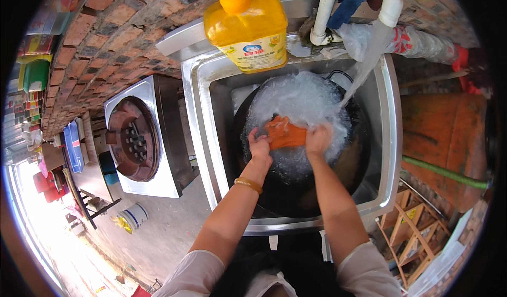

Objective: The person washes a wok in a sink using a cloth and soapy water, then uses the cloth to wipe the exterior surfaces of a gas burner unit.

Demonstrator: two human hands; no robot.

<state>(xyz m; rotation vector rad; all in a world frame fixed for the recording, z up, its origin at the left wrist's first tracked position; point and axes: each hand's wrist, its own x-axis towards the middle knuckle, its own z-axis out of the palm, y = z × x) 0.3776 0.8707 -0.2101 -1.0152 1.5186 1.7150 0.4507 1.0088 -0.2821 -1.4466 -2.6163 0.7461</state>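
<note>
An orange cloth point(288, 133) is stretched between my two hands, low over a large dark wok point(245, 178) standing in a stainless steel sink point(200, 110). My left hand point(260, 144) pinches the cloth's left end; a yellowish bangle point(248, 185) circles that wrist. At the opposite end my right hand point(318, 138) grips the cloth, its fingers partly hidden by splashing. Frothy water point(297, 89) churns in the wok beyond the cloth. A stream of water point(362, 65) pours from a white plastic pipe spout point(390, 13) into the wok's right side. One wok handle point(340, 74) shows at the back.
A big yellow pump bottle of detergent point(247, 31) rests on the sink's back rim. To the left is a steel-topped stove point(136, 138) with a round burner; a white bucket point(134, 217) sits on the floor. A wooden rack point(414, 233) and green hose point(443, 171) are at right.
</note>
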